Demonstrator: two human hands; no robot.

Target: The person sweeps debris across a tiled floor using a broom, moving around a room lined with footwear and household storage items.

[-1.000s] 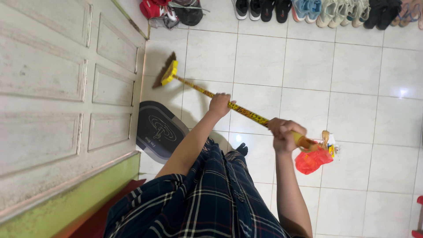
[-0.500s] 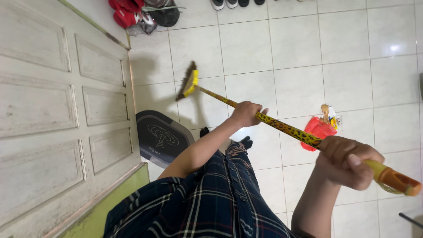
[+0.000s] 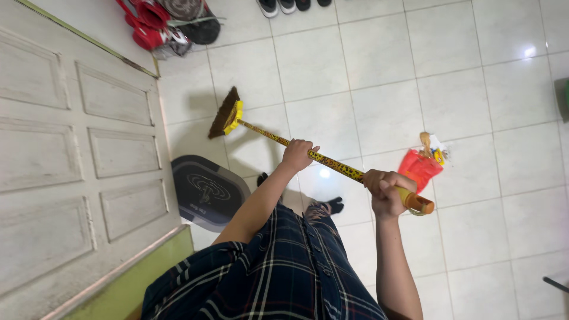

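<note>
One broom [image 3: 308, 155], two hands on it, bristles aimed at about 10 o'clock.

Its long spotted handle runs from the orange end cap at 4 o'clock up to the yellow head with brown bristles, low over the white tile floor [image 3: 462, 71] near the panelled door [image 3: 71, 154]. Left hand [image 3: 296, 154] is wrapped around mid-handle, right hand [image 3: 385, 191] clenched just below the cap. One grey mat [image 3: 207, 192] sits at 7 o'clock of the bristles, one red bag [image 3: 422, 168] with scraps at 3 o'clock of the right hand, shoes [image 3: 290, 5] lined up at 12.
</note>
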